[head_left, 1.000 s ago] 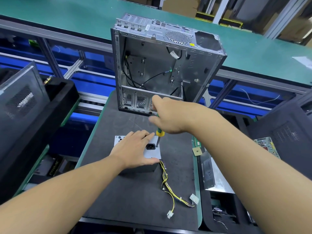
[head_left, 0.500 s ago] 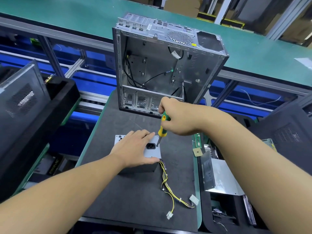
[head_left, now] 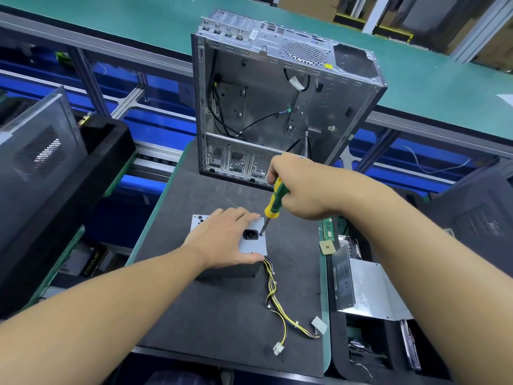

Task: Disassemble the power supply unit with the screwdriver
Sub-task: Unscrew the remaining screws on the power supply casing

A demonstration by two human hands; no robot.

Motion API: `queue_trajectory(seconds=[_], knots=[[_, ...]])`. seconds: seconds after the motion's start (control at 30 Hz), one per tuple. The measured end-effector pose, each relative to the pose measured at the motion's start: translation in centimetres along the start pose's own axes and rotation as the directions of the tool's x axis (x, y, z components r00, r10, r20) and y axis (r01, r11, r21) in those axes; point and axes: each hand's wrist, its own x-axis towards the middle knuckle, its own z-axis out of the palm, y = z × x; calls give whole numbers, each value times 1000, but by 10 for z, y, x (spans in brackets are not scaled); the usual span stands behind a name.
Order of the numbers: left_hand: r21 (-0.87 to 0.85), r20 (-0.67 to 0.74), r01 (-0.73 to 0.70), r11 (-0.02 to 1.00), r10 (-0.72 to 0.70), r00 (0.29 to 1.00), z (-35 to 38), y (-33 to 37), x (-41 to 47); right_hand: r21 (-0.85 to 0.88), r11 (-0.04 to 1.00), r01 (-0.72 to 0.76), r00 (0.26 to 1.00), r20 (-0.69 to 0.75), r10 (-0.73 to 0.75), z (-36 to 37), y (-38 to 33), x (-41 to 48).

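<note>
Screwdriver [head_left: 273, 200] tilted further, tip on power supply [head_left: 254, 247]

**One Head-Worn Camera, Aimed Forward and Down**

A single wide-angle camera sat on the person's head and faced forward and down over the tabletop [head_left: 222, 315]. It was the only view given. It stood close. Both forearms entered from the lower corners and filled much of the bottom of the frame. They converged near the centre, where the left grip [head_left: 222, 240] and the right grip [head_left: 302, 190] lay. The view ran from the tabletop's near edge at the bottom up to the open computer case [head_left: 277, 107] at its far end. The green conveyor [head_left: 138, 23] crossed the top behind it. The wide lens also took in a black bin [head_left: 105, 162] at the left.
</note>
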Motion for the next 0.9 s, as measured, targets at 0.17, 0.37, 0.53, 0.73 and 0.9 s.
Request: queue_trajectory(seconds=[0.17,0.37,0.53,0.73,0.9], knots=[[-34,-18,-27,999,26,999,-3,1,-3,-112,991,-78,982,-181,57,9,-1,0],[-105,-50,-87,991,82,995,-5,-2,-3,47,997,65,986,-158,-57,9,0,2],[-211,-57,-86,974,76,995,-9,-3,-4,89,995,50,985,-170,-34,10,3,0],[-440,50,112,891,-100,994,-14,3,9,-37,997,74,966,-244,-81,16,-2,5],[-470,1,169,866,-191,982,-8,9,11,81,990,112,986,-131,-100,9,-5,5]])
